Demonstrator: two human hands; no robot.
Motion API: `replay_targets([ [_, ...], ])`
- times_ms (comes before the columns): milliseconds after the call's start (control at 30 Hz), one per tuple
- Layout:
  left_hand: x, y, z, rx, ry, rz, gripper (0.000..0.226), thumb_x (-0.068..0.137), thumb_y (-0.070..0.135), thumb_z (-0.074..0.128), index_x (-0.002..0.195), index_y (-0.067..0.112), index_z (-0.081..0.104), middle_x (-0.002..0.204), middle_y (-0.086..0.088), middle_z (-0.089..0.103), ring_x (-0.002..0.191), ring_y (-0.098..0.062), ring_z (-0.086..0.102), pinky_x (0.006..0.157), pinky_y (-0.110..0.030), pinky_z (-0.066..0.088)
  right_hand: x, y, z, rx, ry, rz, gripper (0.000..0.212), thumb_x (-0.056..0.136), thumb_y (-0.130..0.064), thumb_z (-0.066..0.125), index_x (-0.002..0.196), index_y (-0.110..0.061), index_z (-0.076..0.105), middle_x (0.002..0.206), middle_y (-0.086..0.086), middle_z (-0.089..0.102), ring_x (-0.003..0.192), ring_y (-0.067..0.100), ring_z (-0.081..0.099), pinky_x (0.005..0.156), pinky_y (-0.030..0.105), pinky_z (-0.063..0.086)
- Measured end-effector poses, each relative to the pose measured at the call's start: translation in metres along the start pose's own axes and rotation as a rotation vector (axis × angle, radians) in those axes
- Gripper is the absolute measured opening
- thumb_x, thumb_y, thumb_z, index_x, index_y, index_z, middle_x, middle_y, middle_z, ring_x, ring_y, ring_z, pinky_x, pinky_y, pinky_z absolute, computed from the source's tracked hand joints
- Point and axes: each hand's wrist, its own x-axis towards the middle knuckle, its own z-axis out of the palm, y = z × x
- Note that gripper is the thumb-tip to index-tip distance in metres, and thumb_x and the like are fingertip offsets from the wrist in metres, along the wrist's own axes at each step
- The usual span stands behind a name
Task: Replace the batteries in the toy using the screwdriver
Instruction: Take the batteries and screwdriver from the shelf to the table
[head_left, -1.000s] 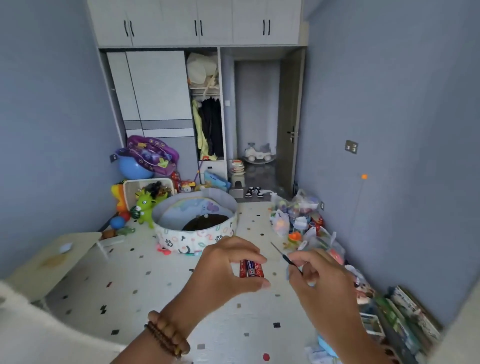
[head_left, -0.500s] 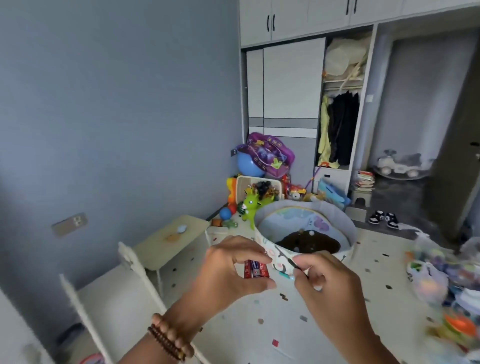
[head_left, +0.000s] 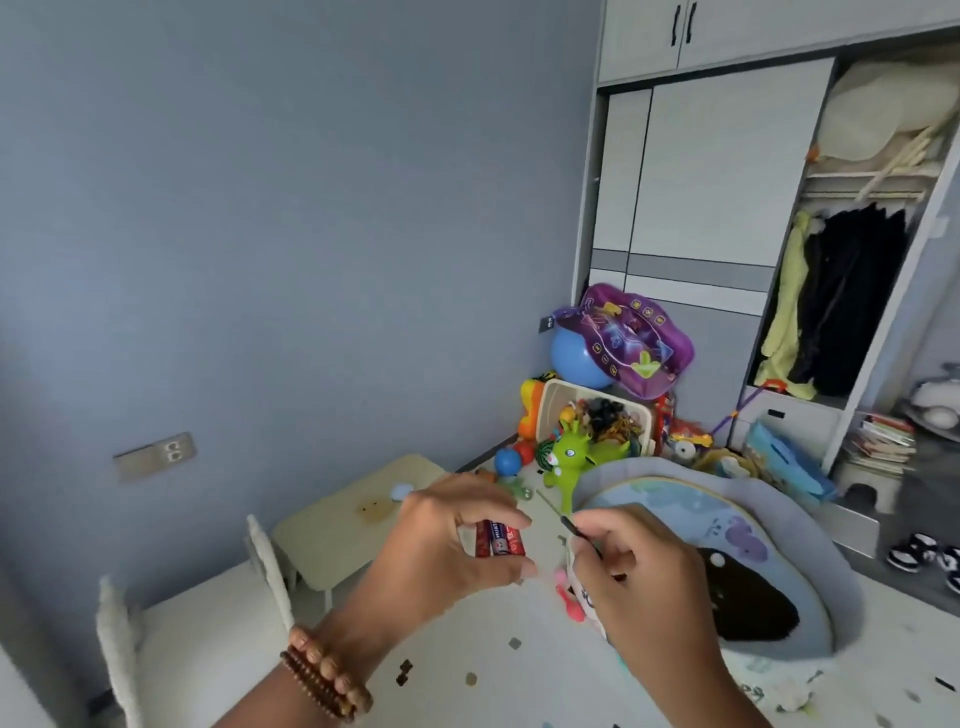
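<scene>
- A cream toy bin (head_left: 550, 410) stands by the wardrobe (head_left: 701, 171), tipped toward me and crammed with small toys; I can pick out dark and orange pieces, not much more.
- A green toy deer (head_left: 569, 460) stands just in front of that bin, and a blue ball (head_left: 576, 358) with a purple play mat (head_left: 631, 338) draped over it sits behind.
- A round fabric play pit (head_left: 810, 551) lies on the floor to my right; inside it I see a dark brown patch (head_left: 748, 597) and cloud prints on the lining.
- The wardrobe's open section holds hanging clothes (head_left: 841, 291), black and pale yellow, with a cream bundle on the shelf above.
- My left hand (head_left: 447, 551) pinches two red batteries (head_left: 498, 540) side by side, thumb under their lower ends and fingers curled over the tops; they stand nearly upright. A beaded bracelet (head_left: 324, 675) sits on that wrist.
- My right hand (head_left: 649, 582) is curled closed around the screwdriver (head_left: 574, 527), thumb and fingers pressed together on it; its thin shaft pokes out up and to the left, and the handle is hidden in my grip.
- The screwdriver's tip points toward the batteries, near them but not touching.
- Something light with pink on it shows just below my right fingers; I cannot tell what it is or whether I hold it.
- A small low table (head_left: 353, 525) stands by the wall beyond my left hand, with a white chair (head_left: 208, 623) nearer to me.
</scene>
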Motion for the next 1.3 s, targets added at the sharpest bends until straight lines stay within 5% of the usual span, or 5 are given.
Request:
replay_targets([
  [133, 0.061, -0.056, 0.014, 0.095, 0.1, -0.094, 0.033, 0.064, 0.04, 0.092, 0.094, 0.034, 0.079, 0.104, 0.02, 0.07, 0.107, -0.006, 0.064, 0.086, -0.026, 0.056, 0.073, 0.066, 0.056, 0.081, -0.066, -0.053, 0.028, 0.073, 0.003, 0.08, 0.088, -0.021, 0.076, 0.074, -0.011, 0.067, 0.059, 0.009, 0.063, 0.057, 0.013, 0.049],
  [433, 0.171, -0.15, 0.004, 0.277, 0.299, -0.391, 0.034, 0.063, 0.042, 0.091, 0.095, 0.034, 0.08, 0.105, 0.021, 0.069, 0.107, -0.001, 0.061, 0.085, -0.015, 0.053, 0.242, 0.166, 0.184, 0.278, -0.247, -0.124, 0.029, 0.073, 0.004, 0.081, 0.088, -0.02, 0.076, 0.08, -0.011, 0.07, 0.067, 0.006, 0.064, 0.065, 0.027, 0.053],
  [567, 0.199, -0.201, -0.005, 0.298, 0.344, -0.494, 0.034, 0.064, 0.041, 0.091, 0.095, 0.038, 0.078, 0.105, 0.022, 0.068, 0.106, 0.001, 0.062, 0.086, -0.017, 0.055, 0.284, 0.181, 0.251, 0.341, -0.313, -0.178, 0.028, 0.071, 0.006, 0.081, 0.087, -0.017, 0.077, 0.079, -0.01, 0.071, 0.073, 0.007, 0.064, 0.065, 0.013, 0.049],
  [1067, 0.355, -0.4, -0.045, 0.33, 0.387, -0.583, 0.035, 0.067, 0.045, 0.088, 0.099, 0.039, 0.077, 0.108, 0.025, 0.064, 0.109, 0.003, 0.059, 0.089, -0.015, 0.052, 0.44, 0.258, 0.447, 0.384, -0.432, -0.207, 0.028, 0.073, 0.006, 0.08, 0.088, -0.017, 0.075, 0.078, -0.011, 0.068, 0.071, 0.004, 0.063, 0.06, 0.004, 0.043],
  [1300, 0.398, -0.5, -0.023, 0.421, 0.455, -0.665, 0.035, 0.067, 0.048, 0.086, 0.099, 0.04, 0.076, 0.108, 0.027, 0.062, 0.11, 0.005, 0.056, 0.086, -0.004, 0.044, 0.485, 0.331, 0.551, 0.426, -0.517, -0.231, 0.03, 0.072, 0.008, 0.079, 0.089, -0.017, 0.075, 0.079, -0.011, 0.067, 0.074, -0.002, 0.061, 0.063, 0.0, 0.041],
])
